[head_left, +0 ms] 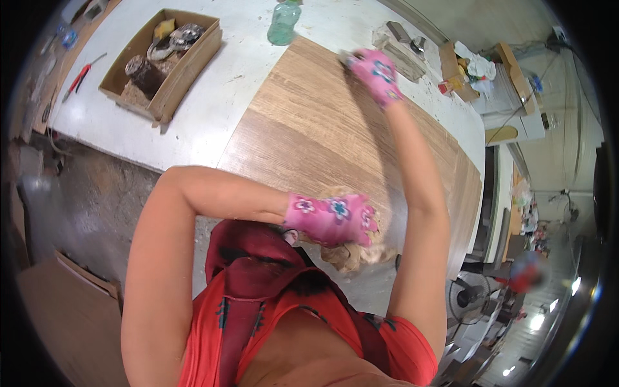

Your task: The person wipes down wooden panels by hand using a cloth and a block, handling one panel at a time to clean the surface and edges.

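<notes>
A wood-grain panel (309, 109) lies on the white worktable (200, 132). My left hand (335, 219), in a pink flowered glove, is closed on a crumpled beige cloth (345, 258) at the panel's near edge. Part of the cloth bunches out behind and below the glove. My right hand (380, 72), in a matching glove, reaches to the panel's far edge. Its fingers are curled over a small greyish thing (348, 59) that is mostly hidden and slightly blurred.
A green plastic bottle (284, 24) stands beyond the panel. An open cardboard box (187, 84) with a dark jar and other items sits at left, near a red-handled tool (78, 80). Grey blocks (400, 58) lie far right. A standing fan (469, 293) is at the right.
</notes>
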A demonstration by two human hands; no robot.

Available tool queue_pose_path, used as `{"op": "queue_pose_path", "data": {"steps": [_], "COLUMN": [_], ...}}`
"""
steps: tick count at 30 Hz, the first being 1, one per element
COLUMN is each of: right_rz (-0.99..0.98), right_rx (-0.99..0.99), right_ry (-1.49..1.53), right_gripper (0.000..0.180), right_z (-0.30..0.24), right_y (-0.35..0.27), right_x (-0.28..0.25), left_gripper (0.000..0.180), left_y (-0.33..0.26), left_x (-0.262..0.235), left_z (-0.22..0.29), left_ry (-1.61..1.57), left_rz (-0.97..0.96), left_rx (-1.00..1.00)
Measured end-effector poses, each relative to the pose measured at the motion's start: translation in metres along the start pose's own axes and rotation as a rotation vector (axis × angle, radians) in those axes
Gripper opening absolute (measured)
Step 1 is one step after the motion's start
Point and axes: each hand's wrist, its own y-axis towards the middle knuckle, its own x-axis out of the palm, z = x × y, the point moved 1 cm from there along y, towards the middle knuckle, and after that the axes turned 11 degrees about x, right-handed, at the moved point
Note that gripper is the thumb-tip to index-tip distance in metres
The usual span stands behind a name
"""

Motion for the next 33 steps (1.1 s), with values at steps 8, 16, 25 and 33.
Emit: {"op": "queue_pose_path", "data": {"steps": [8,16,25,33], "right_rz": [0.121,0.168,0.195,0.302], "right_rx": [-0.079,0.005,0.578,0.107], "right_ry": [0.025,-0.063,-0.321,-0.013], "right_gripper": [0.034,0.043,0.037,0.031], "right_z": [-0.071,0.118,0.318,0.185], "right_y": [0.057,-0.037,-0.100,-0.068], "right_x": [0.060,-0.021,-0.101,-0.042], "left_gripper": [0.057,0.073,0.075,0.079], "left_y": [0.061,0.069,0.077,0.077], "left_x": [0.015,0.029,0.025,0.012], "left_z": [-0.026,-0.036,-0.033,-0.034], "left_ry": [-0.409,-0.288,-0.312,-0.340], "left_rz": [0.098,-0.031,-0.057,-0.027], "left_rx": [0.296,0.207,0.211,0.207]}}
